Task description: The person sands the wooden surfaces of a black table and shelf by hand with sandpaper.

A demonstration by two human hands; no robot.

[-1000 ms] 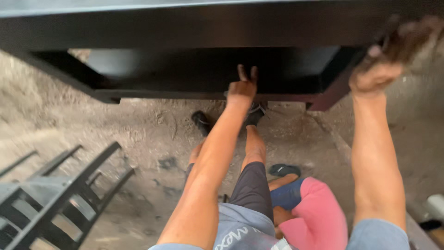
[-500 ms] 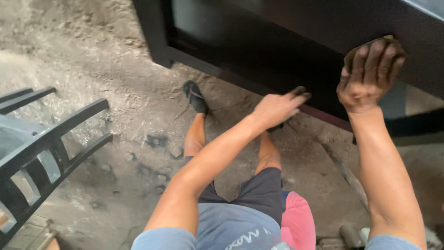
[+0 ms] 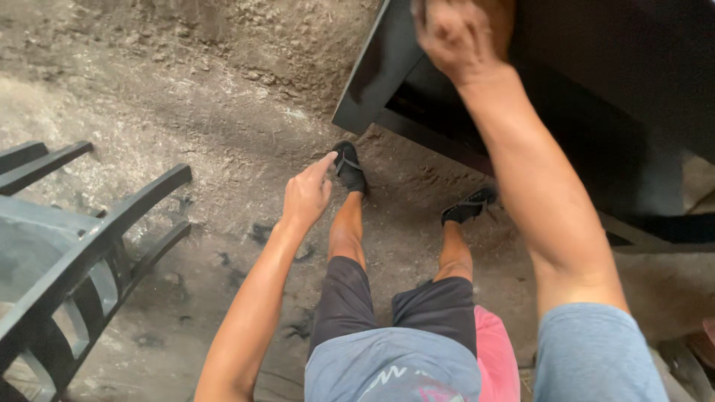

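A black chair [image 3: 82,253] stands at far left on the dirt floor [image 3: 223,97], well apart from my left hand [image 3: 307,195] — that hand hangs in the air above my left sandal [image 3: 348,167], fingers loosely extended, holding nothing. My right hand [image 3: 447,33] rests on the black cabinet [image 3: 596,97] at its upper edge near the corner — blur hides whether those fingers clasp it.

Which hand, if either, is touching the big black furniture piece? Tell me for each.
Right hand: touching; the head view shows it pressed on the black furniture piece at its top edge. Left hand: apart, in the air over the dirt floor.
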